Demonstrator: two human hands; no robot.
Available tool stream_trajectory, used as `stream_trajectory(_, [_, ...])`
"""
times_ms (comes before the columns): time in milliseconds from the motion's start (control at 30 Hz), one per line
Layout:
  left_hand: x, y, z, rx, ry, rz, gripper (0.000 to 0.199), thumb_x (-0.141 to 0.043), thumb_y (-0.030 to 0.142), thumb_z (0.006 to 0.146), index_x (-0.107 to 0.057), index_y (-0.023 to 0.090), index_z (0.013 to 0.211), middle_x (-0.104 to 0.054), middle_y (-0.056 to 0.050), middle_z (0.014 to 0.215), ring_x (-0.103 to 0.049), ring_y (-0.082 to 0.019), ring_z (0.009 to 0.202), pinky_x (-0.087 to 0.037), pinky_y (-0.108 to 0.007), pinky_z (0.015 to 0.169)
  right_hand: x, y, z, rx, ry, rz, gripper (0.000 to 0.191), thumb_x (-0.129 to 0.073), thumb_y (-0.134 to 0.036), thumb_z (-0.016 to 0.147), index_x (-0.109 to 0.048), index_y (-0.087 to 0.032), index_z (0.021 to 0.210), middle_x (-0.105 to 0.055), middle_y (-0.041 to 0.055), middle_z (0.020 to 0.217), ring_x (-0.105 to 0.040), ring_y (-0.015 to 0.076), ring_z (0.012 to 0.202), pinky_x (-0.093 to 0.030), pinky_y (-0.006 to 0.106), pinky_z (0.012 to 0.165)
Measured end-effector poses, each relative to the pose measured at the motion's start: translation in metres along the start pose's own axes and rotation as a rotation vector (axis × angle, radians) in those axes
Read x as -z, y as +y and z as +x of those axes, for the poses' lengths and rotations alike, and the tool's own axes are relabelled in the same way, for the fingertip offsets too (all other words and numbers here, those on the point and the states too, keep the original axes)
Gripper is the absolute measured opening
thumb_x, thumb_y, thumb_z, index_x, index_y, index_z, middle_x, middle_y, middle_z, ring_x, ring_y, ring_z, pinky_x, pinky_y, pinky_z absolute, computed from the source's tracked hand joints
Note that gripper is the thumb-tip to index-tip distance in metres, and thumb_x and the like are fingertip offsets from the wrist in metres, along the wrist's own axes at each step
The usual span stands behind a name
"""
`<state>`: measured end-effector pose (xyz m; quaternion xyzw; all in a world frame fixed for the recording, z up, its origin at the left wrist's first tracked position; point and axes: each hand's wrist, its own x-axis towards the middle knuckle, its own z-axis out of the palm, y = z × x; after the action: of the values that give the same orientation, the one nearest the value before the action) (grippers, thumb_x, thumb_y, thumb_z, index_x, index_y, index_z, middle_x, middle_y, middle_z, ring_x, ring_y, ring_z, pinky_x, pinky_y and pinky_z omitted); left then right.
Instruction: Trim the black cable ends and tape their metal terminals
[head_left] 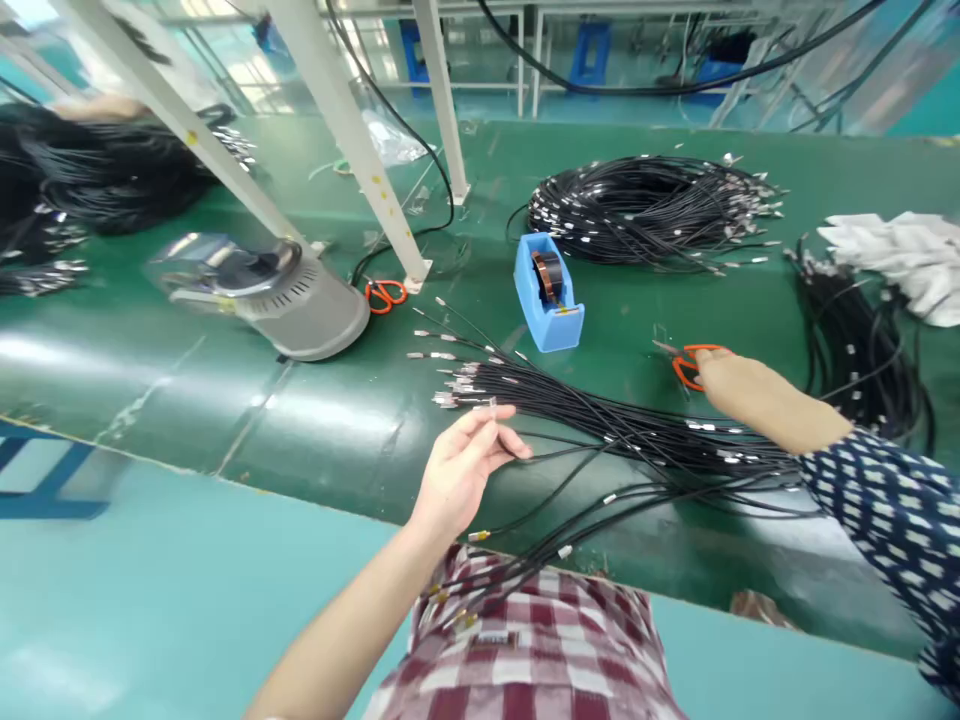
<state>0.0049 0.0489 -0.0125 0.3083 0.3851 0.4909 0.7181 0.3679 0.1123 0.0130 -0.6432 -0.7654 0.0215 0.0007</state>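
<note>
My left hand (pixel 461 460) is raised just in front of the cable bundle, thumb and fingers pinched together. A small clear-and-silver tip (pixel 493 404) stands up above the fingertips. A thin black cable (pixel 555 455) runs from these fingers to the right. Beside the hand lies a thick bundle of black cables (pixel 600 410), its silver ends pointing left. Several looser cables (pixel 592 515) with yellowish ends hang over the table edge against the plaid garment (pixel 540 650). My right hand does not show; the patterned sleeve at right appears to be another person's.
Another person's hand (pixel 750 395) touches orange-handled scissors (pixel 686 365). A blue tape dispenser (pixel 550 300), a coiled cable bundle (pixel 645 210), a grey machine (pixel 315 310) and second orange-handled scissors (pixel 386 296) rest on the green table (pixel 360 400). White posts (pixel 360 150) rise behind.
</note>
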Motion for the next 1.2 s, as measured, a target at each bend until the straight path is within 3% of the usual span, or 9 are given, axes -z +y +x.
stream_trajectory(100, [0.005, -0.001, 0.001, 0.026, 0.007, -0.037, 0.028, -0.073, 0.033, 0.086, -0.067, 0.013, 0.105, -0.069, -0.002, 0.074, -0.07, -0.019, 0.074, -0.056, -0.044, 0.088, 0.001, -0.002, 0.001, 0.01, -0.111, -0.065, 0.028, -0.042, 0.005, 0.081, -0.061, -0.012, 0.069, -0.067, 0.0188, 0.067, -0.057, 0.0167, 0.054, -0.034, 0.032, 0.059])
stream_trajectory(233, [0.01, -0.005, 0.003, 0.072, -0.01, -0.108, 0.024, -0.074, 0.032, 0.085, -0.066, 0.013, 0.097, -0.065, 0.001, 0.069, -0.066, -0.014, 0.064, -0.057, -0.044, 0.089, 0.008, -0.006, 0.002, -0.004, -0.165, -0.136, 0.023, -0.045, -0.006, 0.089, -0.063, -0.01, 0.075, -0.069, 0.0246, 0.073, -0.062, 0.0226, 0.059, -0.034, 0.035, 0.06])
stream_trajectory(367, [0.013, -0.007, 0.004, 0.102, -0.041, -0.137, 0.025, -0.074, 0.031, 0.086, -0.067, 0.011, 0.1, -0.06, 0.003, 0.063, -0.06, -0.011, 0.055, -0.057, -0.036, 0.079, 0.015, -0.012, 0.001, -0.007, -0.149, -0.177, 0.023, -0.045, -0.014, 0.094, -0.065, -0.011, 0.083, -0.07, 0.0265, 0.08, -0.066, 0.0254, 0.063, -0.035, 0.035, 0.061])
stream_trajectory(533, [0.016, -0.01, 0.003, 0.129, -0.03, -0.186, 0.036, -0.074, 0.027, 0.087, -0.066, 0.014, 0.118, -0.055, 0.006, 0.06, -0.055, -0.008, 0.05, -0.056, -0.033, 0.073, 0.017, -0.015, 0.002, 0.018, -0.15, -0.206, 0.025, -0.047, -0.013, 0.091, -0.067, -0.011, 0.077, -0.071, 0.0258, 0.077, -0.067, 0.0276, 0.063, -0.036, 0.036, 0.058])
stream_trajectory(667, [0.021, -0.014, 0.001, 0.109, -0.018, -0.209, 0.031, -0.071, 0.031, 0.089, -0.067, 0.013, 0.114, -0.056, 0.006, 0.06, -0.056, -0.008, 0.052, -0.057, -0.037, 0.08, 0.009, -0.03, 0.003, 0.035, -0.027, -0.229, 0.027, -0.052, -0.029, 0.095, -0.074, -0.015, 0.099, -0.077, 0.019, 0.095, -0.071, 0.0296, 0.07, -0.038, 0.034, 0.054])
stream_trajectory(800, [0.023, -0.018, 0.002, 0.116, 0.006, -0.214, 0.031, -0.076, 0.037, 0.085, -0.068, 0.013, 0.101, -0.06, 0.004, 0.06, -0.065, -0.013, 0.057, -0.058, -0.042, 0.084, 0.007, -0.078, 0.012, 0.196, 0.066, -0.062, 0.027, -0.054, -0.038, 0.095, -0.076, -0.024, 0.103, -0.079, 0.0042, 0.104, -0.075, 0.0275, 0.083, -0.051, 0.035, 0.064])
stream_trajectory(967, [0.026, -0.023, 0.011, 0.065, 0.124, -0.175, 0.043, -0.091, 0.043, 0.063, -0.066, 0.011, 0.078, -0.069, -0.004, 0.065, -0.072, -0.021, 0.063, -0.058, -0.036, 0.071, 0.021, -0.156, 0.046, 0.371, 0.102, 0.234, 0.025, -0.054, -0.037, 0.095, -0.076, -0.027, 0.099, -0.08, 0.0004, 0.102, -0.075, 0.0241, 0.088, -0.055, 0.034, 0.072])
stream_trajectory(1033, [0.027, -0.026, 0.015, 0.025, 0.16, -0.158, 0.047, -0.091, 0.047, 0.06, -0.066, 0.011, 0.076, -0.07, -0.007, 0.064, -0.072, -0.022, 0.06, -0.057, -0.034, 0.065, 0.023, -0.185, 0.068, 0.401, 0.065, 0.395, 0.024, -0.055, -0.038, 0.094, -0.076, -0.027, 0.096, -0.079, 0.0007, 0.099, -0.075, 0.0225, 0.085, -0.055, 0.033, 0.073])
stream_trajectory(1200, [0.026, -0.034, 0.024, -0.039, 0.172, -0.116, 0.055, -0.09, 0.059, 0.052, -0.065, 0.012, 0.066, -0.069, -0.009, 0.057, -0.067, -0.022, 0.049, -0.051, -0.031, 0.053, 0.013, -0.256, 0.133, 0.491, -0.205, 0.946, 0.025, -0.061, -0.042, 0.088, -0.073, -0.019, 0.09, -0.077, 0.0057, 0.083, -0.072, 0.0203, 0.076, -0.056, 0.032, 0.071])
